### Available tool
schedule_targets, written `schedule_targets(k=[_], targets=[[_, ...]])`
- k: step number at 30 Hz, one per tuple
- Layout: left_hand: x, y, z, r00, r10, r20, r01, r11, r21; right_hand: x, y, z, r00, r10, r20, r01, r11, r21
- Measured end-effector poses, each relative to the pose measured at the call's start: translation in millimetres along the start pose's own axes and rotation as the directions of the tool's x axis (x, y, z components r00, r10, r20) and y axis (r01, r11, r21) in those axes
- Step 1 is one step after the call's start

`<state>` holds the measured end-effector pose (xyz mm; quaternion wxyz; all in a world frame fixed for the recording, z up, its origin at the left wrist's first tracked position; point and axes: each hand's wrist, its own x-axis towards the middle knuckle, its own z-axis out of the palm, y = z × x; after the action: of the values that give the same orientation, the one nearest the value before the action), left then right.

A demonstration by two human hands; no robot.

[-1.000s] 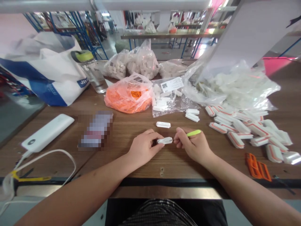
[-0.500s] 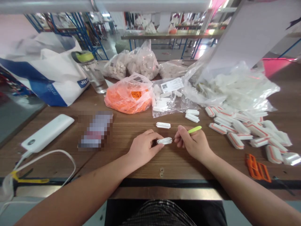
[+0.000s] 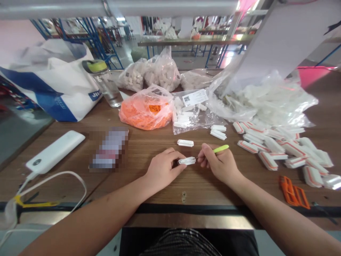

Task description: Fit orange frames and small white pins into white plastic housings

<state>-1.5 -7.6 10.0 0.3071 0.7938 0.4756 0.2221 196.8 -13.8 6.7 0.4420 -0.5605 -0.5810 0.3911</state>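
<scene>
Between the thumb and fingers of my left hand (image 3: 163,167) is a small white plastic housing (image 3: 187,161) with a row of dark slots along its face. My right hand (image 3: 217,161) is closed round a thin tool with a yellow-green handle (image 3: 221,148). The tool's narrow metal tip meets the right end of the housing; its exact shape is too small to tell. Just beyond my fingers lies another white plastic piece (image 3: 185,143). Two more white pieces (image 3: 218,134) rest close together further back to the right.
White pieces with orange strips (image 3: 269,156) are heaped at right, with orange frames (image 3: 294,192) in front. Behind are a bag of orange parts (image 3: 146,110) and a clear bag of white parts (image 3: 186,115). Left are a phone (image 3: 109,149), a power bank (image 3: 55,151) and a bottle (image 3: 106,85).
Both hands keep almost the same pose, with the tool tip still at the housing's right end. The whole view has shifted very slightly.
</scene>
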Motion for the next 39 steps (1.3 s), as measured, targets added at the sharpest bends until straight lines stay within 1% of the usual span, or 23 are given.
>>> schedule_targets(k=[3, 6, 9, 15, 18, 23, 27, 35, 39], targets=[[-1.1, 1.2, -0.2, 1.000, -0.006, -0.005, 0.006, 1.000, -0.007, -1.9, 0.5, -0.2, 0.999, -0.034, -0.012, 0.034, 0.999, -0.007], [-2.5, 2.1, 0.0, 1.000, 0.004, -0.009, -0.004, 1.000, -0.004, -2.9, 2.0, -0.4, 0.999, -0.038, -0.030, 0.038, 0.999, -0.001], [-3.1, 3.1, -0.3, 1.000, -0.005, -0.013, 0.005, 1.000, -0.004, -3.3, 2.7, -0.6, 0.999, -0.043, -0.019, 0.043, 0.999, -0.025], [-2.9, 2.7, -0.4, 1.000, 0.008, -0.008, -0.008, 1.000, 0.006, -4.9, -0.7, -0.3, 0.998, -0.063, -0.028, 0.062, 0.997, -0.051], [-2.6, 0.6, 0.3, 1.000, 0.016, -0.012, -0.016, 1.000, 0.010, -3.7, -1.9, -1.9, 0.998, -0.056, -0.020, 0.056, 0.998, -0.042], [-1.9, -2.1, 1.1, 0.999, 0.030, -0.015, -0.030, 1.000, -0.010, 1.2, -2.0, -9.1, 0.996, 0.014, -0.084, -0.009, 0.998, 0.058], [-1.7, -2.0, 1.0, 1.000, 0.018, -0.013, -0.018, 1.000, -0.018, 2.2, -1.6, -11.4, 0.997, 0.026, -0.071, -0.020, 0.997, 0.074], [-0.5, -2.0, 0.6, 1.000, 0.021, -0.011, -0.021, 1.000, 0.001, 1.5, -0.8, -6.8, 1.000, 0.012, -0.022, -0.010, 0.998, 0.069], [-0.3, -1.7, 0.8, 1.000, 0.017, -0.014, -0.017, 1.000, 0.004, 1.8, -0.1, -5.4, 1.000, 0.013, -0.025, -0.011, 0.997, 0.075]])
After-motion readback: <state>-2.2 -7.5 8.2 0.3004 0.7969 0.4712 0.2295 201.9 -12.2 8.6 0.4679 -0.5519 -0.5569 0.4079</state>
